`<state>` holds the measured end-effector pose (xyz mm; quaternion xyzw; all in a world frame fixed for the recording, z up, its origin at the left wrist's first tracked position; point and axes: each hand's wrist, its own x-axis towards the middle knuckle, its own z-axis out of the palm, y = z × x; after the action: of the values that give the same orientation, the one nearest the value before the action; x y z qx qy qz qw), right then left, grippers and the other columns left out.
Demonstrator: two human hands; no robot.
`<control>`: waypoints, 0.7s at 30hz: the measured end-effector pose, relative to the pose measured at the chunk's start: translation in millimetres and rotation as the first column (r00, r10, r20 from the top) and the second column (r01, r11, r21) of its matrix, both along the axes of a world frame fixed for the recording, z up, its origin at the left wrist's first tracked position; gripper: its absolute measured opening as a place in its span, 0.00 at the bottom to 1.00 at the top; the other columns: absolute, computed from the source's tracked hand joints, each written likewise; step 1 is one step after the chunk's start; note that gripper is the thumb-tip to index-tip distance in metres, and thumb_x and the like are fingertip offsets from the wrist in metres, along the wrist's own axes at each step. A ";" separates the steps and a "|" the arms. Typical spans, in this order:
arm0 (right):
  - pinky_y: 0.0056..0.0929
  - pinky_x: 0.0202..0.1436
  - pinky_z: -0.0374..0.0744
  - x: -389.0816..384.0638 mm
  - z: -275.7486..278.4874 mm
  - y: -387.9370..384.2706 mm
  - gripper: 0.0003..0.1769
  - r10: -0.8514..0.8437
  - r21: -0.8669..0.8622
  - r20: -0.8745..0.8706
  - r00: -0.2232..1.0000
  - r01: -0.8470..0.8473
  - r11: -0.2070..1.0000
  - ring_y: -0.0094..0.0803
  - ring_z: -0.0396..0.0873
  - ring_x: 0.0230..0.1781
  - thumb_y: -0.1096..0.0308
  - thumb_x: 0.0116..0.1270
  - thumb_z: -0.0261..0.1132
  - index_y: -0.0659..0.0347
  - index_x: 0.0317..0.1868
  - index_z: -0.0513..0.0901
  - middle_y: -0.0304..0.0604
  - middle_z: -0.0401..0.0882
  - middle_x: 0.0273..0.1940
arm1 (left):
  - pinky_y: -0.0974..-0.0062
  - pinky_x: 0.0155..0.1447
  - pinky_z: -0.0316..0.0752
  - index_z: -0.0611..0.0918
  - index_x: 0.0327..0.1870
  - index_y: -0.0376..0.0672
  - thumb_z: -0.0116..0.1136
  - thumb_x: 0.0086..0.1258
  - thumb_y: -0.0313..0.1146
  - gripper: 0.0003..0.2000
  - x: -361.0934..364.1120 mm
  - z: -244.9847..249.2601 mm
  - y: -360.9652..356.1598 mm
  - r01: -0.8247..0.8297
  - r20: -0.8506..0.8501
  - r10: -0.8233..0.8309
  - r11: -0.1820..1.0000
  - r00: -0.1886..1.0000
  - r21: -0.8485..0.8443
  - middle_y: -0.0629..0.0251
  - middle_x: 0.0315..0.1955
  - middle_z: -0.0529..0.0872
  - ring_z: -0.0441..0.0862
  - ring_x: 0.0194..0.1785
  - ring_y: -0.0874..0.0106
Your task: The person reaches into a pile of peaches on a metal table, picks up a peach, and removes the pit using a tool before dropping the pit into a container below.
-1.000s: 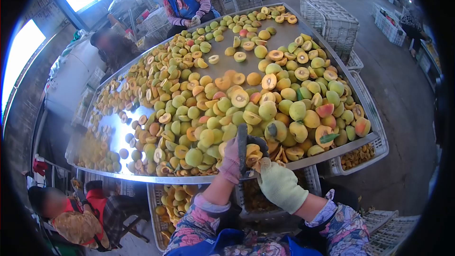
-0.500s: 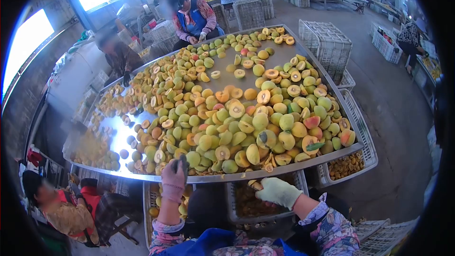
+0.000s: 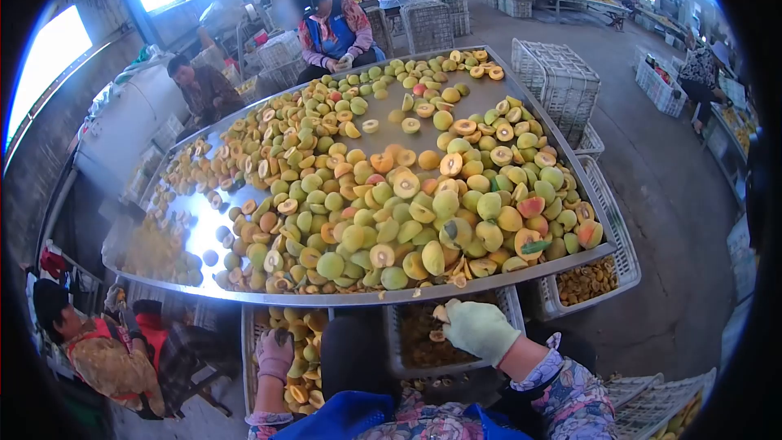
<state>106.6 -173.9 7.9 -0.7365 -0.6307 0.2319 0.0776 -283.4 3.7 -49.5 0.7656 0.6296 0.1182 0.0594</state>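
My left hand (image 3: 274, 354), in a pink glove with dark fingertips, is over the left side of a crate of peach halves (image 3: 306, 358) below the table edge. Its fingers look curled; whether anything is inside them is hidden. My right hand (image 3: 482, 332), in a pale green glove, pinches a small tan piece of peach (image 3: 441, 314) at its fingertips. Under that hand a crate (image 3: 397, 342) holds brown scraps or pits. Whole and halved yellow-green peaches (image 3: 394, 278) are heaped on the metal table (image 3: 383, 140) just beyond both hands.
The table's raised metal rim (image 3: 358, 299) runs in front of me. A crate of brown pieces (image 3: 631, 265) stands at the right, near stacked crates (image 3: 557, 81). Co-workers sit at the far side (image 3: 334, 33), far left (image 3: 204, 94) and near left (image 3: 106, 350).
My left hand has dropped from the table rim to the crate on the left. My right hand stays nearly in place, its tan piece now turned paler side up. The near-left person's hands have shifted.
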 end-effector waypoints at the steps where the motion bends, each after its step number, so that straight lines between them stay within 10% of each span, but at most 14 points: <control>1: 0.55 0.33 0.82 -3.5 7.4 0.0 0.12 0.019 -0.008 0.111 0.994 -0.018 1.000 0.50 0.87 0.38 0.64 0.68 0.55 0.56 0.46 0.82 0.53 0.85 0.42 | 0.55 0.57 0.76 0.84 0.45 0.38 0.63 0.65 0.35 0.12 6.2 1.0 -3.1 0.101 0.090 -0.114 0.985 0.989 0.138 0.49 0.45 0.85 0.82 0.50 0.50; 6: 0.51 0.43 0.80 12.4 39.8 4.7 0.21 0.067 0.115 -0.420 0.905 -0.020 0.993 0.58 0.83 0.38 0.50 0.64 0.64 0.61 0.40 0.77 0.61 0.83 0.36 | 0.62 0.58 0.76 0.83 0.53 0.41 0.65 0.64 0.31 0.16 137.8 76.2 -9.1 0.476 0.390 -0.528 0.849 0.754 0.228 0.53 0.46 0.85 0.82 0.53 0.53; 13: 0.46 0.38 0.80 65.3 68.8 22.8 0.19 -0.300 0.258 -0.269 0.915 0.369 0.893 0.56 0.83 0.31 0.56 0.63 0.66 0.67 0.36 0.74 0.58 0.80 0.25 | 0.71 0.55 0.78 0.83 0.53 0.38 0.64 0.67 0.26 0.14 266.5 89.6 7.4 0.647 0.753 -0.548 0.730 0.365 0.218 0.55 0.45 0.86 0.84 0.49 0.64; 17: 0.29 0.19 0.76 109.6 101.6 63.5 0.15 -0.474 -0.039 -0.452 0.756 0.514 0.857 0.30 0.80 0.17 0.62 0.62 0.66 0.65 0.35 0.72 0.43 0.78 0.21 | 0.75 0.53 0.78 0.83 0.53 0.35 0.62 0.70 0.25 0.12 290.6 74.4 22.4 0.550 0.915 -0.369 0.803 0.161 0.227 0.58 0.44 0.86 0.84 0.48 0.70; 21: 0.33 0.24 0.80 166.4 96.9 136.7 0.16 -0.482 0.016 -0.087 0.872 0.485 0.874 0.35 0.82 0.19 0.62 0.61 0.65 0.67 0.40 0.76 0.48 0.81 0.23 | 0.71 0.56 0.77 0.83 0.52 0.35 0.58 0.70 0.23 0.11 289.2 56.3 33.0 0.542 0.770 -0.583 0.747 0.259 0.384 0.54 0.46 0.86 0.84 0.51 0.62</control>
<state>273.0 -37.1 104.8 -0.8594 -0.4271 0.2226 0.1719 5.8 36.7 6.9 0.7733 0.1958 0.4645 0.3845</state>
